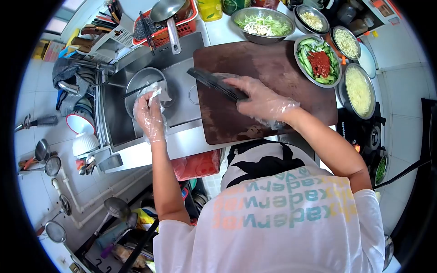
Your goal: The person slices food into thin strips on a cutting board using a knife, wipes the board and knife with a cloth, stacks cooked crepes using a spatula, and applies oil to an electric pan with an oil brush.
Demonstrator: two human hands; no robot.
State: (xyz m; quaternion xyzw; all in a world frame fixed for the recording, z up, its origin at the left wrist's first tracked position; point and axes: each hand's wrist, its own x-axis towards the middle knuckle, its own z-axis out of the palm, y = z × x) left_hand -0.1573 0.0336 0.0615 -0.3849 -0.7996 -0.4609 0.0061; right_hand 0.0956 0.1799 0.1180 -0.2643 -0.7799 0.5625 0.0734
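While the right hand (262, 99) is clamped on a black knife (213, 83) over the cutting board (268, 63), the blade slants away leftward, toward the left hand (149, 113), pinching something white (162, 93).

Person wore a white T-shirt (273, 248) with short, loose sleeves (170, 243) that left the forearms bare. Rows of repeated lettering (280, 204) crossed the front, upside down in view, in peach, teal, mauve and yellow. Pale lower garment (234, 168) showed bold black patches. Left hand (149, 112) and right hand (260, 101) had thin, clear plastic gloves (157, 133), wrinkled, loose around the wrists.
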